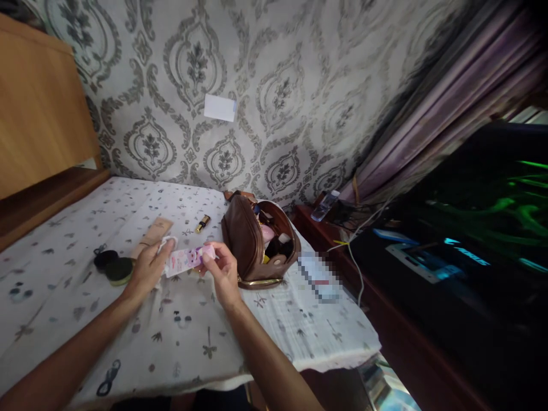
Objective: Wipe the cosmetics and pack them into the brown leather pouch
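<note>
A small white and purple tube [188, 260] with a cartoon print is held level above the cloth-covered table. My right hand [222, 274] pinches its pinkish right end between thumb and fingers. My left hand [148, 268] is closed on a crumpled white tissue [168, 242] at the tube's left end; whether it also grips the tube is hard to see. Beyond my left hand lies a flat tan packet [156, 229]. To the right stands a brown handbag [242, 228], unzipped, with a pink item [268, 233] and several other small things inside.
A dark round case [120, 270] and a black one [105, 260] lie left of my hands. A gold and black lipstick [202, 223] lies near the bag. At right are a clear bottle [325, 205], a white cable [362, 268] and a dark computer case [479, 245].
</note>
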Motion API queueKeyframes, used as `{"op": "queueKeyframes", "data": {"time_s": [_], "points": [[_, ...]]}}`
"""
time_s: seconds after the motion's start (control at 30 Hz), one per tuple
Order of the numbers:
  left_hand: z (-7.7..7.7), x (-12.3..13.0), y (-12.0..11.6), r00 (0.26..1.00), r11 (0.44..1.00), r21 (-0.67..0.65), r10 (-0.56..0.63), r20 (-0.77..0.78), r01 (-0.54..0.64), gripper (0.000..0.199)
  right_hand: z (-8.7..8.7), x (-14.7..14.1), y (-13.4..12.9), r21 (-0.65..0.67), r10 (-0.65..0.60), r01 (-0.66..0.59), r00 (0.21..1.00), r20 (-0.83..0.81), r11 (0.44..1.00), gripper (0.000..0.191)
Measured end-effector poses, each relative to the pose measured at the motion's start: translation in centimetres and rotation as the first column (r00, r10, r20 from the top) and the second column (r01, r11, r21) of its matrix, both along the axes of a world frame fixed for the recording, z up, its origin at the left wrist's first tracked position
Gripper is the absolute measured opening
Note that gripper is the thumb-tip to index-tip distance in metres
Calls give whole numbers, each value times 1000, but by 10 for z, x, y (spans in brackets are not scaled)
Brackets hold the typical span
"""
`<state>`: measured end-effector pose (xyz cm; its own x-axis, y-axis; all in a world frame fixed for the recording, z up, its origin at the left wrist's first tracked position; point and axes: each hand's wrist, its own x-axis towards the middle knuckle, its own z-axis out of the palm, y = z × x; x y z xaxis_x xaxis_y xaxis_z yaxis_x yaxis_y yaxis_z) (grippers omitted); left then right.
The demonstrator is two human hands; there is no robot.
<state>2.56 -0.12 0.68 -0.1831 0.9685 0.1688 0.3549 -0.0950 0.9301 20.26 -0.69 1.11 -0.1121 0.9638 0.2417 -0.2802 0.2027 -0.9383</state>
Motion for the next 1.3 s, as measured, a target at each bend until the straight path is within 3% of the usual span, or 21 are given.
{"op": "queueKeyframes", "data": {"time_s": [0.07,0.17,0.3,0.43,0.5,0.63,0.8,0.9,0.97,1.03,1.1,1.17,1.23,1.3], "points": [[1,-1,-2,959,966,246,141,-245,-79,55,-1,-3,-3,3,5,-5,1000,17,1000,40],[0,7,-11,830,846,526,231,-508,87,43,-4,-8,-7,-10,-19,19,998,57,1000,38],[-4,20,-19,707,748,538,131,-695,390,39,-6,-9,-8,65,-143,137,984,110,988,32],[-7,14,-14,646,758,484,109,-756,438,47,-5,-5,-8,36,-194,191,974,118,981,34],[-7,9,-11,662,770,478,98,-743,423,48,-4,-5,-10,36,-210,207,969,132,978,36],[-5,4,-9,778,818,438,-19,-628,374,46,2,-2,-17,95,-235,221,956,178,971,32],[13,12,-16,866,903,173,-300,-400,393,39,14,21,-27,201,-193,136,934,300,970,27],[23,17,-22,861,871,-26,-489,-141,490,31,29,50,-37,226,-188,109,910,369,968,27],[23,19,-24,858,854,-88,-513,12,512,30,46,76,-44,260,-233,137,894,382,956,27],[19,20,-25,868,859,-123,-491,80,497,30,69,105,-49,370,-386,238,829,404,898,26],[13,23,-25,880,868,-147,-468,83,475,30,92,134,-50,520,-611,385,695,380,762,24],[6,26,-24,881,868,-151,-471,50,473,29,110,160,-47,634,-746,437,555,368,638,25],[-1,30,-23,861,854,-135,-508,-8,503,30,120,179,-41,680,-770,392,471,431,620,28],[-9,32,-23,823,824,-116,-564,-71,554,31,123,191,-33,689,-741,305,426,519,658,32]]}}
